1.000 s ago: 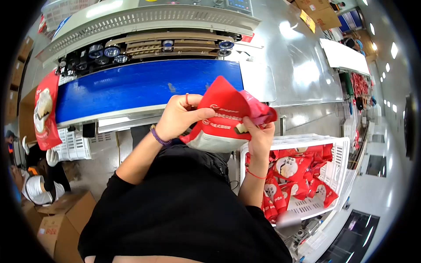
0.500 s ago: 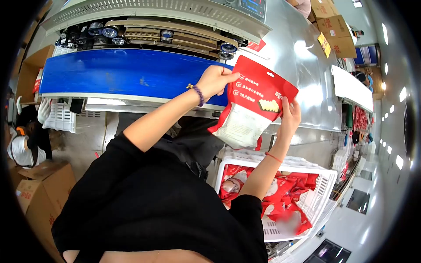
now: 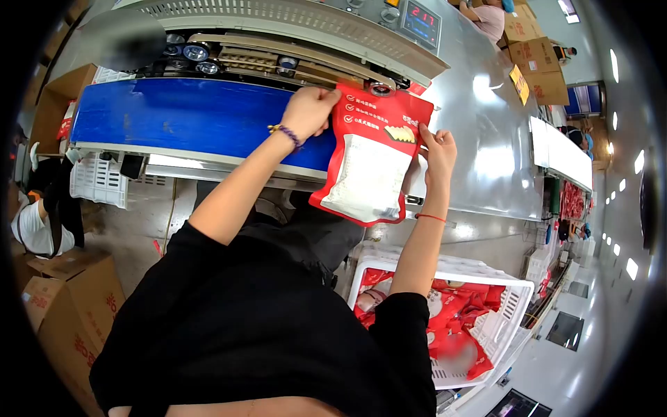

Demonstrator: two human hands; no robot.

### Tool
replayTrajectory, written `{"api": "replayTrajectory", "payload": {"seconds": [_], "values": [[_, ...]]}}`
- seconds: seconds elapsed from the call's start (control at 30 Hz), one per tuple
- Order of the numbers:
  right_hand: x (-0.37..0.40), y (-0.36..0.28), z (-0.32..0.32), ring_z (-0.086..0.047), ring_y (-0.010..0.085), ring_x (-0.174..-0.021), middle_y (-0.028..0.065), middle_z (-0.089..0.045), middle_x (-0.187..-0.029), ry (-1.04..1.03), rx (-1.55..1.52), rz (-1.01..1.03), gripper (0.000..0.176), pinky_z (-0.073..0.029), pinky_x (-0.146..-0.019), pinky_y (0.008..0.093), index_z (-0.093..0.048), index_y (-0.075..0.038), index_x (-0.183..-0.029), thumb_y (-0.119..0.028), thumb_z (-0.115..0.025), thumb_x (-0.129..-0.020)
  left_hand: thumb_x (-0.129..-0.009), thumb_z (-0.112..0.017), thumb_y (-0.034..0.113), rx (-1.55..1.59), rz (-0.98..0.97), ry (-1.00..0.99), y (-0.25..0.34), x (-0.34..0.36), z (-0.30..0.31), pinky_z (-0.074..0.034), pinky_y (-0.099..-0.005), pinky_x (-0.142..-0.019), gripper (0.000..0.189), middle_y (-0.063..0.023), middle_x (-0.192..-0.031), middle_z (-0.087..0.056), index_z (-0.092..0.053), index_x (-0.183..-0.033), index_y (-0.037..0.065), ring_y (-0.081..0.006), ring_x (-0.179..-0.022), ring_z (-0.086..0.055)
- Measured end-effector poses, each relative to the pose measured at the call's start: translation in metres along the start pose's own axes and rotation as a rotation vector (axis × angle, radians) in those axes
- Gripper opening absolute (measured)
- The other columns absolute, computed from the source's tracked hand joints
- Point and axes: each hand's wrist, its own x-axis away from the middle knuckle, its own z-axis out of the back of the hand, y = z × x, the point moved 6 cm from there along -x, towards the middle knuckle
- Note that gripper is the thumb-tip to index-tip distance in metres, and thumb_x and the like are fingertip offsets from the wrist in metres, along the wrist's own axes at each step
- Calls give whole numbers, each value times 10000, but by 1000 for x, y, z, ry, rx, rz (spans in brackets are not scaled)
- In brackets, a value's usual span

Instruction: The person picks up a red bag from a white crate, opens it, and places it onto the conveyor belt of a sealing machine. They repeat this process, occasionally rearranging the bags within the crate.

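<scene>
A red and white plastic pouch (image 3: 370,163), with a clear window showing pale contents, hangs between my hands over the front edge of the blue conveyor belt (image 3: 201,115). My left hand (image 3: 310,113) pinches its upper left corner, and my right hand (image 3: 438,154) grips the right edge below the top. The pouch's top edge overlaps the roller end of the sealing machine (image 3: 292,52) in this view. A red display (image 3: 422,17) on the machine reads 217.
A white plastic crate (image 3: 514,306) holding several red pouches stands below my right arm. To the right of the belt stretches a metal table (image 3: 500,156). Cardboard boxes (image 3: 76,299) stand at the lower left. Another person (image 3: 486,19) is at the far end of the table.
Both hands have carried the pouch left and slightly up, and it now hangs straighter, with its top edge close to the machine's rollers. My view has shifted slightly.
</scene>
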Motion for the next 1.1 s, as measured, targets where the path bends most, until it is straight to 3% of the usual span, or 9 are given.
{"api": "replayTrajectory", "payload": {"seconds": [0.23,0.43,0.6,0.7,0.8,0.97,1.03,1.07,1.1], "values": [[13,-10,-56,-625,113,-692,15,-558,-750,-90,151,69,405,-550,-534,253,-393,-120,-727,-187,-787,-789,-944,-562,151,-467,-515,262,55,111,79,-334,-264,-514,252,-29,-617,-469,-704,-802,-2,-89,-566,-448],[96,-30,-14,-668,222,-917,197,-664,-1060,-376,76,155,138,-559,-803,321,-487,-22,-943,-120,-583,-947,-785,-660,-17,-430,-923,-279,90,194,22,-362,-263,-436,100,-46,-669,-542,-728,-818,48,-128,-480,-480],[260,36,149,-658,154,-901,83,-687,-955,-185,255,-393,252,-516,-813,268,-582,-12,-947,-262,-563,-970,-835,-606,-30,-298,-821,-471,74,205,-13,-327,-235,-472,132,-23,-679,-537,-729,-835,20,-76,-522,-448],[374,124,248,-677,211,-814,101,-678,-878,0,1173,-682,348,-524,-691,305,-607,10,-1010,-269,-692,-819,-890,-577,-8,-288,-636,-545,63,202,-35,-288,-226,-488,151,-16,-706,-527,-716,-833,-10,-52,-546,-402],[497,185,256,-505,405,-1178,194,-435,-1373,130,1303,-996,774,-485,-955,473,-506,-1,-1213,-363,-816,-604,-878,-590,7,-289,-677,-679,61,206,-54,-324,-239,-495,142,-27,-681,-532,-719,-821,15,-87,-545,-448],[508,219,228,-574,322,-1040,158,-569,-1182,252,1853,-333,234,-540,-734,429,-659,-43,-961,-169,-576,-782,-837,-628,80,-364,-761,-797,58,204,-72,-446,-311,-492,95,-47,-677,-562,-713,-800,99,-173,-574,-565],[480,241,223,-642,283,-983,130,-650,-1109,-290,1667,-1017,256,-528,-754,422,-707,-82,-933,-254,-566,-806,-846,-631,129,-319,-818,-779,53,197,-60,-480,-327,-518,87,-62,-695,-563,-705,-804,111,-220,-605,-591],[460,220,201,-651,301,-997,110,-670,-1103,-531,1665,-1049,279,-527,-762,436,-718,-98,-956,-278,-543,-832,-841,-633,122,-411,-864,-763,45,196,-54,-481,-325,-528,95,-51,-719,-591,-728,-838,122,-213,-609,-591],[450,223,194,-617,313,-1093,101,-665,-1146,-771,1933,-691,289,-507,-851,451,-739,-146,-971,-308,-529,-855,-862,-632,179,-413,-854,-750,44,197,-48,-481,-329,-530,105,-54,-748,-575,-704,-829,110,-242,-620,-593]]}}
